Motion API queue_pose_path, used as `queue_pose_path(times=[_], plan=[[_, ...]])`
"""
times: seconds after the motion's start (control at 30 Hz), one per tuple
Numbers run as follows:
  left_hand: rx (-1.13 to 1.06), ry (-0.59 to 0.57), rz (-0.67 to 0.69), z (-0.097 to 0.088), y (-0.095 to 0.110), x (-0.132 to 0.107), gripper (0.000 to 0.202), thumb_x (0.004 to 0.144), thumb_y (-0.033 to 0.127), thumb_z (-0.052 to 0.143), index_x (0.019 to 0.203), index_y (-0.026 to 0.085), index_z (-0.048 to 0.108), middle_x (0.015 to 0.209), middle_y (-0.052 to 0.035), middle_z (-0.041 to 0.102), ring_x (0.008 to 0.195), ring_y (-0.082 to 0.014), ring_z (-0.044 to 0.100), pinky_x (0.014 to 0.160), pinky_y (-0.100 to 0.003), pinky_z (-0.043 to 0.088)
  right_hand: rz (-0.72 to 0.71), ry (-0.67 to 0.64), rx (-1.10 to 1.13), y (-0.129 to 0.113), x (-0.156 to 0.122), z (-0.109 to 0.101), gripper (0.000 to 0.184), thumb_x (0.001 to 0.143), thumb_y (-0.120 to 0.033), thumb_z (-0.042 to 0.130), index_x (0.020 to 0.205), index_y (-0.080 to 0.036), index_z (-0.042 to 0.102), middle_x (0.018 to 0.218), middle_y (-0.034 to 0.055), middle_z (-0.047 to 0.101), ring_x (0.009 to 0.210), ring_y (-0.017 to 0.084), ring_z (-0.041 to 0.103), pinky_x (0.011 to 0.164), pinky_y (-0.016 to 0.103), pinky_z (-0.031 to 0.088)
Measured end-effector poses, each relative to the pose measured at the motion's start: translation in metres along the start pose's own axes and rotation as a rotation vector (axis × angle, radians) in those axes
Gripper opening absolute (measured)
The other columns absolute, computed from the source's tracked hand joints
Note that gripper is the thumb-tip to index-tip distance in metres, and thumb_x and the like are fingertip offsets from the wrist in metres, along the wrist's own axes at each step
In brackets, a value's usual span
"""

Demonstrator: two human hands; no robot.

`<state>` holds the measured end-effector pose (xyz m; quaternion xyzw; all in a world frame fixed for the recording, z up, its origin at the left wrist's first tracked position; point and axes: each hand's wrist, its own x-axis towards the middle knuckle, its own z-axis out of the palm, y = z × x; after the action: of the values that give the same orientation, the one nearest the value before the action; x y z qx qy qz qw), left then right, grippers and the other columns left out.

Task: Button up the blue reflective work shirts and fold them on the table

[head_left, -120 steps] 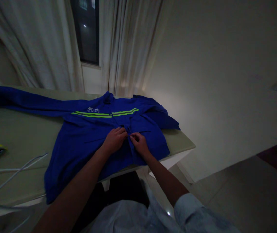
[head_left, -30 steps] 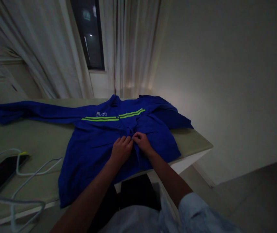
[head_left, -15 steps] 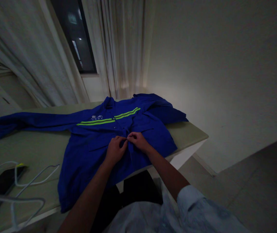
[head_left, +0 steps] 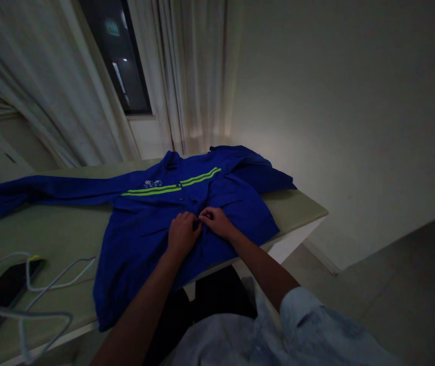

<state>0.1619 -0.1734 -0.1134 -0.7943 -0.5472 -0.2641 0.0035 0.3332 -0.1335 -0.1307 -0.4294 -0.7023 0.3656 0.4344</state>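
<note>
A blue work jacket (head_left: pixel 133 254) lies spread front side up, its collar away from me. Two yellow-green stripes cross its chest, with a white logo on the left part. My left hand (head_left: pixel 182 231) is closed, its fingers pinching the cloth at the front opening. Fingertip to fingertip with it, my right hand (head_left: pixel 216 221) pinches the same front edge from the other side. Whatever small part lies between the fingertips is hidden. One sleeve (head_left: pixel 68 189) stretches out to the left; the other is bunched at the right.
The jacket rests on a greenish table (head_left: pixel 68 229) whose right corner is near the wall (head_left: pixel 354 127). A dark phone (head_left: pixel 7 284) and a looped white cable (head_left: pixel 59 279) lie at the left. Curtains (head_left: pixel 194 76) and a dark window (head_left: pixel 125 66) are behind.
My left hand's fingers have shifted slightly, with the thumb now more bent against the cloth. The right hand keeps its pinch in nearly the same place. The jacket lies almost as before.
</note>
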Motion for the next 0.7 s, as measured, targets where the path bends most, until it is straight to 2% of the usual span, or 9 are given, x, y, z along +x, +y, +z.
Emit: queue_pose_path(times=[0.2, 0.33, 0.43, 0.57, 0.7], plan=[[0.126, 0.054, -0.001, -0.0065, 0.0102, -0.0002, 0.015, 0.099, 0.031, 0.057, 0.090, 0.022, 0.065, 0.096, -0.0095, 0.067, 0.100, -0.0307, 0.060, 0.085, -0.044, 0.041, 0.057, 0.108, 0.019, 0.0003, 0.0027, 0.0003, 0.019, 0.080, -0.036, 0.072, 0.078, -0.017, 0.076, 0.060, -0.0044, 0.052, 0.059, 0.012, 0.042, 0.057, 0.026, 0.031], [0.062, 0.086, 0.018, -0.0051, 0.0067, -0.0001, 0.014, 0.099, 0.032, 0.060, 0.104, 0.023, 0.069, 0.102, -0.0069, 0.069, 0.100, -0.0279, 0.062, 0.084, -0.041, 0.043, 0.045, 0.121, 0.051, -0.0020, 0.0023, -0.0010, 0.019, 0.078, -0.037, 0.073, 0.073, -0.018, 0.074, 0.058, -0.0046, 0.051, 0.057, 0.012, 0.042, 0.056, 0.026, 0.032], [-0.014, 0.099, 0.022, -0.0048, 0.0049, 0.0001, 0.017, 0.099, 0.033, 0.059, 0.109, 0.025, 0.071, 0.105, -0.0061, 0.070, 0.100, -0.0261, 0.063, 0.085, -0.040, 0.044, 0.012, 0.132, 0.074, -0.0038, 0.0014, -0.0020, 0.022, 0.082, -0.039, 0.070, 0.076, -0.019, 0.075, 0.062, -0.0025, 0.058, 0.060, 0.014, 0.048, 0.058, 0.026, 0.035], [-0.055, 0.107, 0.000, -0.0041, 0.0046, -0.0001, 0.022, 0.101, 0.034, 0.057, 0.115, 0.024, 0.070, 0.109, -0.0073, 0.070, 0.102, -0.0261, 0.064, 0.088, -0.040, 0.046, -0.003, 0.158, 0.121, -0.0054, 0.0010, -0.0026, 0.025, 0.087, -0.039, 0.066, 0.077, -0.019, 0.075, 0.073, 0.0017, 0.070, 0.070, 0.017, 0.060, 0.069, 0.028, 0.045], [-0.045, 0.049, 0.024, -0.0034, 0.0043, -0.0005, 0.026, 0.103, 0.033, 0.050, 0.122, 0.022, 0.065, 0.112, -0.0086, 0.070, 0.105, -0.0276, 0.064, 0.088, -0.040, 0.045, -0.051, 0.148, 0.108, -0.0076, -0.0004, -0.0028, 0.028, 0.089, -0.041, 0.065, 0.076, -0.019, 0.075, 0.075, 0.0023, 0.071, 0.073, 0.018, 0.062, 0.072, 0.029, 0.046]])
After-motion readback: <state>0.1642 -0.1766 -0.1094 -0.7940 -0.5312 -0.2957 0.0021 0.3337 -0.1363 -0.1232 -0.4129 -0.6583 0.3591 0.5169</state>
